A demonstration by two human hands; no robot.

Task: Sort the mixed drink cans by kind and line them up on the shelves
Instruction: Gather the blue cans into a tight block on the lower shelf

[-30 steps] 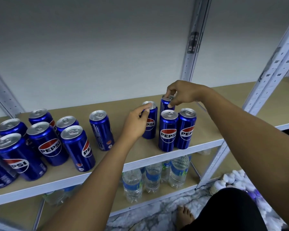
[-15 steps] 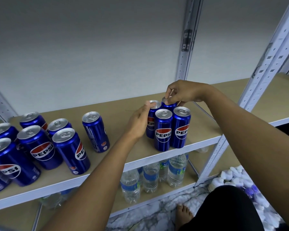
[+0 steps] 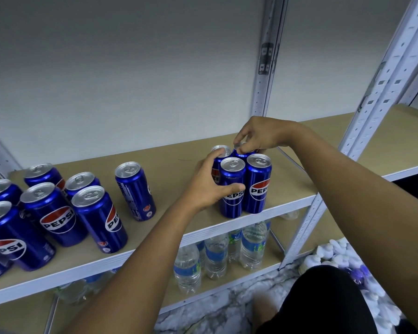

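**Squaring up the slim-can block at the right end of the shelf**

Head view: your left hand is cupped round the left side of a tight block of tall, slim blue aluminium cans on the tan wooden shelf board. Its fingers curl over the rear-left slim can and its thumb lies across the front-left slim can, which probably keeps the two tight against their neighbours. Your right hand reaches over from behind and pinches the rim of the rear-right slim can with its fingertips, seemingly to seat it squarely behind the front-right slim can. That makes four cans in the block, two in front and two behind, touching, with the front labels facing you.

One more slim blue can stands alone, well apart to the left with its label turned away; it looks like the next to join. Further left is a loose cluster of shorter, wider blue cans; six or so show, the edge of the frame cutting some off, so you can't count them exactly.

On the lower shelf stand clear plastic water bottles with blue labels; at least six are visible, others hidden behind the shelf edge.
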